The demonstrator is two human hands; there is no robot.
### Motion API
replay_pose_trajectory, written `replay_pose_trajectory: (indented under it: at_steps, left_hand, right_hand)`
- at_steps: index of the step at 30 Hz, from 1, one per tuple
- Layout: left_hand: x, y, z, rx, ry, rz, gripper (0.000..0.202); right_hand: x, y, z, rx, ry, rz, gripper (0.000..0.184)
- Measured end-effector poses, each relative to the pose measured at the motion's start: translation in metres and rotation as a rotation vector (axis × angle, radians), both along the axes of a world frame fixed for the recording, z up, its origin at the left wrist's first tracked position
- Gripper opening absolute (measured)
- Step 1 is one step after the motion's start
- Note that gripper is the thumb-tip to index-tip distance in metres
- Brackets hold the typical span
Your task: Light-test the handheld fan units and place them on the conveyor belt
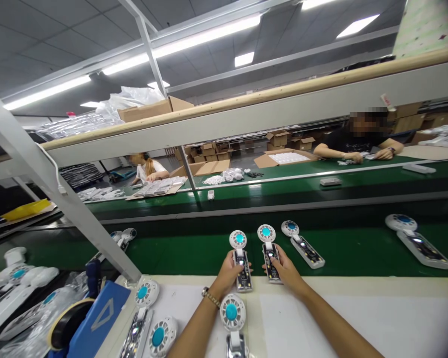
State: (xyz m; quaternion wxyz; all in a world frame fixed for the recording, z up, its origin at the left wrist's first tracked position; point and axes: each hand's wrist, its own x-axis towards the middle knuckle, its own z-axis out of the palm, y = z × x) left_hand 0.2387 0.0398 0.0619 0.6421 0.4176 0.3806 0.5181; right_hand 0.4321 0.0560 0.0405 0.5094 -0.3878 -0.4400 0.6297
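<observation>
My left hand [227, 274] is closed around the body of a small white handheld fan [238, 239], which has a round slotted head with a blue centre. Its thumb lies on the dark body front, where a light glows. My right hand [286, 271] grips a similar fan [266, 233], thumb on its lit front. Both fans are held side by side, heads up, over the near edge of the green conveyor belt [194, 253]. Just right of my right hand, another fan [306, 251] lies on the belt. Below my left wrist a fan [233, 312] rests on the white worktable.
More fans lie on the worktable [294, 323] at left and on the belt at far right [420, 243]. A blue tape dispenser [99, 315] stands at lower left beside a slanted white post [85, 223]. Across the belt, two people work among small parts and cartons. A shelf [246, 117] crosses overhead.
</observation>
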Motion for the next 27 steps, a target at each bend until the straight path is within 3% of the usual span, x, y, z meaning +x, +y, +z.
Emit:
replay_pose_trajectory:
  at_steps: [14,20,27]
  left_hand:
    - [0.000,-0.001,0.001,-0.038,0.012,-0.059,0.057]
    - [0.002,-0.002,0.006,-0.046,0.028,-0.042,0.056]
    - [0.002,-0.003,0.008,-0.071,0.055,-0.068,0.056]
  right_hand:
    - [-0.001,-0.003,0.002,-0.014,0.064,0.032,0.090]
    - [-0.003,-0.004,-0.010,0.113,0.050,0.106,0.085]
    - [-0.009,-0.004,-0.022,0.197,-0.001,0.033,0.082]
